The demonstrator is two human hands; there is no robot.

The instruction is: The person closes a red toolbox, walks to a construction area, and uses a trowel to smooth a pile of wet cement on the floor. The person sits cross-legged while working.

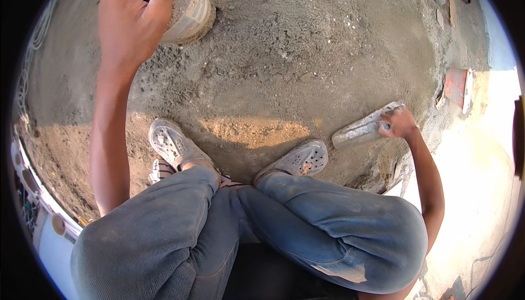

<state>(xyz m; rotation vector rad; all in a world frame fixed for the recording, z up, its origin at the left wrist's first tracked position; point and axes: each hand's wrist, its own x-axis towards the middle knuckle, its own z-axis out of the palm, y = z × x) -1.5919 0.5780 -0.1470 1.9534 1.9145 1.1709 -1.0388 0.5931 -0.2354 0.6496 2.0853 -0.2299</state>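
At the upper left, my left hand (131,18) overlaps the mouth of a pale, cement-smeared bucket (194,16) with grey material inside. Its thumb stands apart from the index finger, but the fingertips are cut off by the picture's top edge. Whether it grips the bucket or only hovers over it is unclear. On the right, my right hand (398,122) is closed around the handle of a plastering trowel (363,127). The trowel's long metal blade, coated in grey, lies against the damp mortar surface (290,70).
My clog-style shoes (298,160) stand on the mortar near a sunlit sandy strip (251,130). A reddish container (455,88) stands by the right edge. Pale sunlit ground (470,190) lies at the lower right. Coiled light cable (24,81) runs along the far left.
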